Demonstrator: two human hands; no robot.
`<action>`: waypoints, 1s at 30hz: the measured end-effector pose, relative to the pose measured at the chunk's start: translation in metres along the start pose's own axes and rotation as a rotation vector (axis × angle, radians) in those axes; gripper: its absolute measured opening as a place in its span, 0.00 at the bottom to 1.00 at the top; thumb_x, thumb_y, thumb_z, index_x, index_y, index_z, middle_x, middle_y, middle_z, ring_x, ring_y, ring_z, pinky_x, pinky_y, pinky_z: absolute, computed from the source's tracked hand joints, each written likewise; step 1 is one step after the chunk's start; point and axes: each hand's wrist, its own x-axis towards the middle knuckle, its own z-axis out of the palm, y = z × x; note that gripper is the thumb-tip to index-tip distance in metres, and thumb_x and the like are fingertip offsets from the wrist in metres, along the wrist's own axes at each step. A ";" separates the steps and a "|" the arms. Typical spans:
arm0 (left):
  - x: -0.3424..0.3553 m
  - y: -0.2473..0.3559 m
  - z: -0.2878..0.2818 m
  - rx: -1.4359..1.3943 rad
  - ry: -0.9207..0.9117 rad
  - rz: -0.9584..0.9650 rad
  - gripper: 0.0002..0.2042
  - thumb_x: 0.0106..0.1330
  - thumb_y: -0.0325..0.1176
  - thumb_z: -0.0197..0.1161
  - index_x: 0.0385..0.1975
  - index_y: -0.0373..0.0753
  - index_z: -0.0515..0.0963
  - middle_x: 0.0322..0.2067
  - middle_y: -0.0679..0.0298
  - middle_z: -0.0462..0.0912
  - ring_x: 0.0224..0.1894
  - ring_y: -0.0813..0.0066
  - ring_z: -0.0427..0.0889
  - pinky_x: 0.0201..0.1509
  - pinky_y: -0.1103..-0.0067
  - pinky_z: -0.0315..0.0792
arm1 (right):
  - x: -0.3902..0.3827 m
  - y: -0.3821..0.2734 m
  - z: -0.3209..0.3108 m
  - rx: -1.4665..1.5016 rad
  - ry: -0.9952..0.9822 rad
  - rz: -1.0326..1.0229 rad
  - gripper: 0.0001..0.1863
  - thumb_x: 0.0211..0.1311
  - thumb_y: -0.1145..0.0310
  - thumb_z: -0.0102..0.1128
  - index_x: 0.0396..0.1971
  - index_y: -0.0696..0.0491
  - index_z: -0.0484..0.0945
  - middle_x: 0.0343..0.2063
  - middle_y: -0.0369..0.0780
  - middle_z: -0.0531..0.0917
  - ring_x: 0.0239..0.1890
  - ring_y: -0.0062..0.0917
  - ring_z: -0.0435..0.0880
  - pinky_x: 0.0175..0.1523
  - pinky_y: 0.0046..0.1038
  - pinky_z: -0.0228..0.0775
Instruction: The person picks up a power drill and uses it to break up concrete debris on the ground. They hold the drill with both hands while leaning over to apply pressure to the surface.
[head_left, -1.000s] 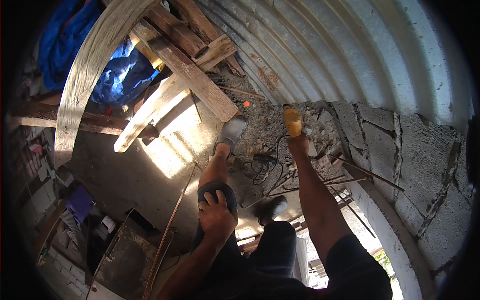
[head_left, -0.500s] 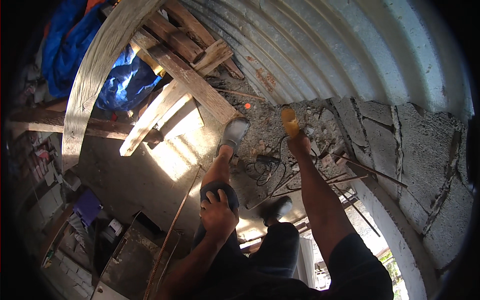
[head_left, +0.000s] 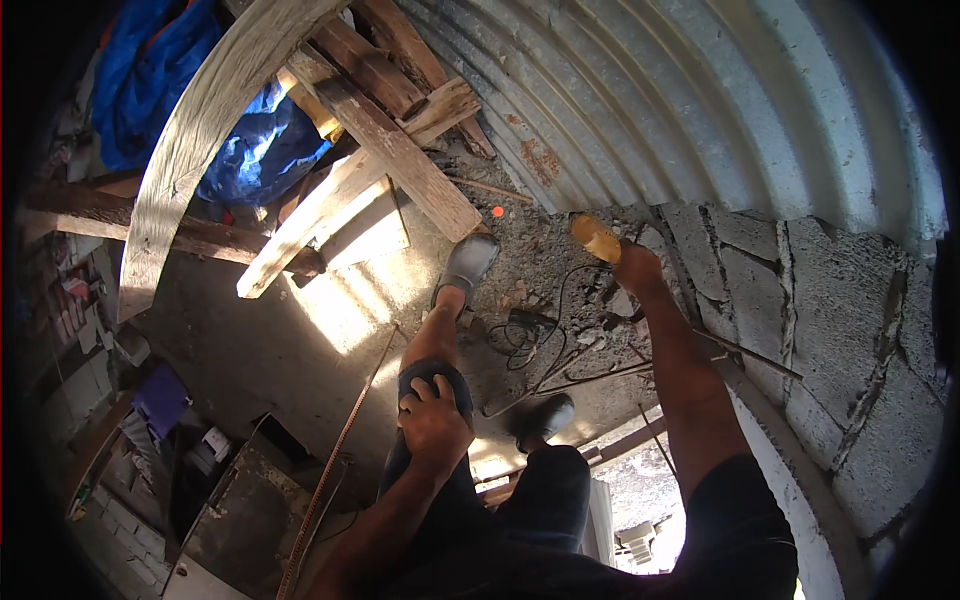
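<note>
My right hand reaches out low beside the wall and is closed on the end of a yellow scoop-like piece, whose exact kind I cannot make out. Its far end is over the rubble at the foot of the corrugated metal sheet. My left hand lies over my bent left knee, fingers spread and holding nothing. A black cable loops on the ground between my right arm and my left shoe.
Wooden beams lean in a pile at the far left, beside a blue tarp. At right stands a block wall. Thin rusty rods cross the floor near my right shoe. A long rod slants at left by a worn box.
My right hand has shifted slightly right and farther away, and the yellow piece has swung from nearly upright to slanting leftward. My left hand stays on the knee.
</note>
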 end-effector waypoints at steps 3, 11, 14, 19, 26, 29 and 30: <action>0.004 0.002 0.002 -0.022 0.000 0.024 0.40 0.57 0.55 0.70 0.67 0.38 0.69 0.59 0.42 0.70 0.52 0.42 0.80 0.44 0.55 0.82 | -0.022 -0.018 0.033 0.138 0.091 0.123 0.18 0.58 0.70 0.61 0.50 0.54 0.77 0.40 0.53 0.87 0.47 0.51 0.87 0.53 0.48 0.79; 0.001 -0.004 -0.012 -0.004 -0.003 0.013 0.39 0.57 0.53 0.71 0.66 0.37 0.71 0.58 0.42 0.71 0.52 0.43 0.80 0.48 0.57 0.81 | -0.041 -0.010 -0.034 0.010 0.097 -0.095 0.17 0.56 0.71 0.65 0.47 0.54 0.79 0.34 0.50 0.88 0.40 0.49 0.88 0.47 0.44 0.81; 0.003 -0.001 -0.013 0.008 0.020 0.021 0.39 0.57 0.54 0.71 0.66 0.37 0.70 0.58 0.41 0.71 0.52 0.44 0.80 0.46 0.56 0.81 | -0.086 -0.003 -0.057 0.133 0.177 -0.037 0.17 0.51 0.71 0.70 0.42 0.55 0.82 0.34 0.53 0.87 0.40 0.49 0.88 0.46 0.44 0.81; 0.005 0.005 -0.006 0.054 -0.015 0.035 0.40 0.59 0.56 0.69 0.67 0.38 0.69 0.55 0.43 0.71 0.49 0.43 0.80 0.37 0.56 0.83 | -0.177 -0.003 -0.030 0.867 0.218 0.256 0.20 0.50 0.71 0.72 0.45 0.60 0.83 0.29 0.44 0.87 0.29 0.33 0.87 0.36 0.34 0.78; -0.009 0.026 0.000 0.150 0.018 -0.003 0.40 0.55 0.54 0.72 0.65 0.36 0.70 0.51 0.49 0.72 0.49 0.51 0.80 0.48 0.63 0.81 | -0.293 -0.051 0.016 1.895 0.150 0.667 0.16 0.61 0.67 0.66 0.47 0.56 0.81 0.35 0.38 0.86 0.33 0.26 0.86 0.32 0.29 0.77; -0.012 0.027 0.020 0.235 0.067 0.042 0.38 0.57 0.56 0.68 0.64 0.39 0.71 0.52 0.45 0.71 0.47 0.45 0.80 0.35 0.58 0.83 | -0.314 -0.057 0.042 2.116 0.169 0.706 0.20 0.62 0.67 0.63 0.53 0.56 0.77 0.37 0.39 0.85 0.37 0.26 0.85 0.34 0.30 0.77; -0.013 0.027 0.024 0.245 0.072 0.054 0.38 0.57 0.56 0.68 0.64 0.39 0.71 0.52 0.45 0.71 0.47 0.45 0.80 0.35 0.58 0.83 | -0.316 -0.057 0.046 2.154 0.176 0.688 0.20 0.62 0.68 0.63 0.53 0.56 0.76 0.37 0.38 0.84 0.37 0.27 0.85 0.34 0.30 0.77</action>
